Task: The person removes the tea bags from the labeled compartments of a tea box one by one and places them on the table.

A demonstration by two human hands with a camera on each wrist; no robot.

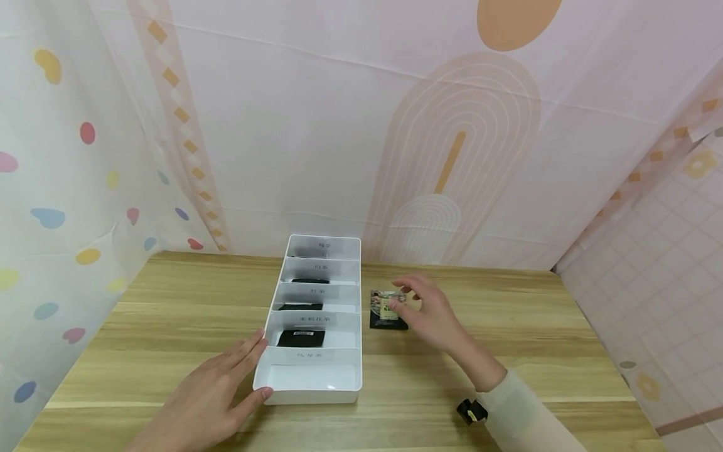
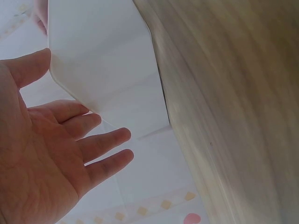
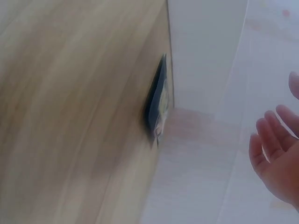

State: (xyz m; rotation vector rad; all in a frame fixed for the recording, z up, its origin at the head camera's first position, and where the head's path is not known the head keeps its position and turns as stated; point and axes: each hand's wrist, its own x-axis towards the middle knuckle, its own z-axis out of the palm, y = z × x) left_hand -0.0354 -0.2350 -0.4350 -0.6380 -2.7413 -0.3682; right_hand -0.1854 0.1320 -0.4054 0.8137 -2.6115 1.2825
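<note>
A long white divided box (image 1: 307, 397) stands on the wooden table. My left hand (image 1: 206, 392) rests against its near left side, fingertips and thumb on the rim, fingers fairly straight. In the left wrist view the thumb (image 2: 35, 67) touches the box's edge. To the right of the box lies a flat black packet (image 1: 386, 322) with a printed, pale-labelled front. Above its right part hovers my right hand (image 1: 433, 317), fingers loosely bent and holding nothing. The right wrist view shows a gap between that hand (image 3: 280, 163) and the packet (image 3: 156, 105).
Black packets (image 1: 302, 339) sit in several of the box's labelled compartments; the nearest compartment (image 1: 307, 376) shows only its white floor. A small black object with a yellow mark (image 1: 471, 412) is beside the right sleeve (image 1: 525, 411). Patterned cloth (image 1: 282, 125) hangs behind the table.
</note>
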